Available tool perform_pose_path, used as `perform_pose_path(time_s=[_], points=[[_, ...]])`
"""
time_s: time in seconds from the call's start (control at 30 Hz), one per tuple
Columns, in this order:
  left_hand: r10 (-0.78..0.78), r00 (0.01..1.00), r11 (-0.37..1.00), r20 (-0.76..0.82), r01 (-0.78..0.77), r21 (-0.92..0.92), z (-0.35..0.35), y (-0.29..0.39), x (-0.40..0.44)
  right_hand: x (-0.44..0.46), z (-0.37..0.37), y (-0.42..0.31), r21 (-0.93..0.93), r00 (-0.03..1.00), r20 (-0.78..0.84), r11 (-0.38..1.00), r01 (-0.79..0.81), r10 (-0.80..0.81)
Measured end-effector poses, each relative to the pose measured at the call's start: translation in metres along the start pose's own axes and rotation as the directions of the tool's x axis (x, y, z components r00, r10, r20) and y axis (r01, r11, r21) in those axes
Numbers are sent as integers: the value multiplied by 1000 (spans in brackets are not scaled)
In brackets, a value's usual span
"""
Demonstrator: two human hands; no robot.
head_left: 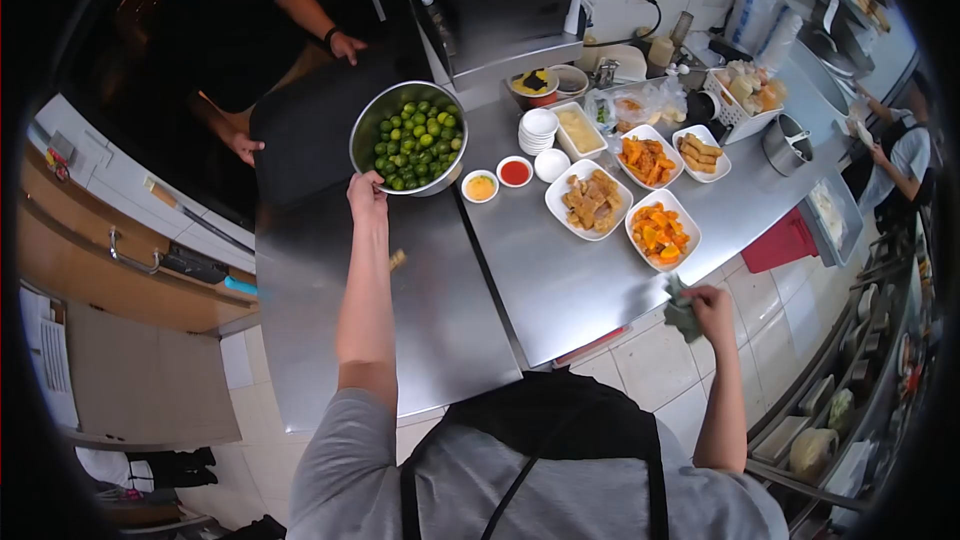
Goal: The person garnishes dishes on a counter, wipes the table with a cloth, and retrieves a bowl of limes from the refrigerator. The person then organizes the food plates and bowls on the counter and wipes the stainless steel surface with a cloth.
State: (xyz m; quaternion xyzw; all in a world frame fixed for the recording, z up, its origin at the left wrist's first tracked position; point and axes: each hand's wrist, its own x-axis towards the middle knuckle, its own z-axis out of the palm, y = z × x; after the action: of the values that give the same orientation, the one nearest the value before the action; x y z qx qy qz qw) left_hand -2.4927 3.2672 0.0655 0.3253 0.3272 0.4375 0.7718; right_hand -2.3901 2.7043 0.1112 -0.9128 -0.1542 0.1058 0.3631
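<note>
A round, smooth-walled metal bowl (pixel 446 181) sits left of centre in the upper half of the frame, heaped with small, glossy green citrus fruits (pixel 418 145). The left hand (pixel 367 192) has its grip clamped on the bowl's near rim; whether the bowl is lifted or resting is hard to tell. At right of centre, the right hand (pixel 713 314) pinches a soft, crumpled grey-green cloth (pixel 684 312), its grip together on the fabric, just off the edge of the brushed-steel tabletop (pixel 450 305). A dark, straight seam divides that metal surface.

Right of the bowl, a small white cup holds smooth red sauce (pixel 515 172), and another beside it holds yellow-orange sauce (pixel 481 187). Four square-cornered white dishes cluster near the centre right: one with rough browned chunks (pixel 592 202), one with glossy orange pieces (pixel 660 233), one with reddish-orange food (pixel 648 161), one with golden rolls (pixel 701 152). Behind them stand stacked round white dishes (pixel 538 130) and a rectangular white tub (pixel 598 148) of pale contents.
</note>
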Motion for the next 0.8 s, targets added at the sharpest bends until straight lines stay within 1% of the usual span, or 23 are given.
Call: perform_pose_path(time_s=[0.07, 0.1, 0.13, 0.17, 0.2, 0.23, 0.27, 0.33, 0.4, 0.47, 0.5, 0.57, 0.6, 0.63, 0.7, 0.73, 0.77, 0.8], points=[[-9, 1000, 997, 22, 8, 81, 16, -13, 9, -22, -11, 26, -71, 993, -114, 997, -39, 31], [6, 999, 998, 50, -9, 55, 24, -20, 11, -34, -15, 38, -98, 986, -164, 993, -62, 45], [-4, 998, 997, 70, -2, 78, 31, -26, 14, -44, -20, 47, -70, 976, -184, 989, -132, 117], [-13, 996, 995, 88, 4, 102, 35, -32, 19, -52, -23, 54, -72, 975, -184, 987, -141, 126], [-9, 994, 998, 107, 2, 62, 42, -39, 23, -59, -27, 58, -82, 967, -208, 982, -168, 148], [-12, 994, 998, 106, 6, 60, 46, -46, 26, -66, -30, 63, -91, 958, -232, 977, -195, 170], [-21, 995, 997, 99, 13, 82, 54, -49, 27, -70, -32, 67, -119, 958, -249, 977, -175, 141], [-35, 995, 994, 91, 25, 108, 68, -55, 26, -75, -35, 73, -130, 955, -259, 974, -186, 148], [-6, 988, 988, 151, -18, 156, 76, -64, 31, -77, -38, 64, -142, 951, -271, 971, -194, 151], [-14, 987, 985, 159, -14, 172, 81, -71, 34, -76, -37, 49, -92, 953, -223, 969, -230, 205], [-15, 985, 982, 169, -18, 189, 83, -74, 37, -74, -35, 42, -96, 953, -221, 968, -233, 207], [-24, 987, 980, 159, -8, 199, 87, -80, 41, -68, -29, 30, -27, 983, -128, 991, -133, 128], [-27, 988, 981, 150, -3, 196, 89, -84, 42, -64, -25, 21, -7, 988, -100, 993, -117, 115], [-28, 989, 982, 143, 0, 191, 91, -86, 43, -61, -20, 11, -8, 988, -96, 993, -118, 117], [-31, 990, 981, 135, 4, 195, 90, -92, 49, -55, -13, -10, 48, 998, -62, 999, -25, 28], [-41, 993, 977, 112, 16, 213, 90, -94, 51, -51, -11, -21, 38, 1000, -30, 999, 5, -4], [-50, 995, 972, 86, 29, 231, 89, -97, 52, -48, -9, -31, 37, 1000, -21, 999, 4, -3], [-52, 996, 972, 75, 33, 234, 88, -99, 53, -44, -6, -41, 62, 999, -21, 997, 47, -46]])
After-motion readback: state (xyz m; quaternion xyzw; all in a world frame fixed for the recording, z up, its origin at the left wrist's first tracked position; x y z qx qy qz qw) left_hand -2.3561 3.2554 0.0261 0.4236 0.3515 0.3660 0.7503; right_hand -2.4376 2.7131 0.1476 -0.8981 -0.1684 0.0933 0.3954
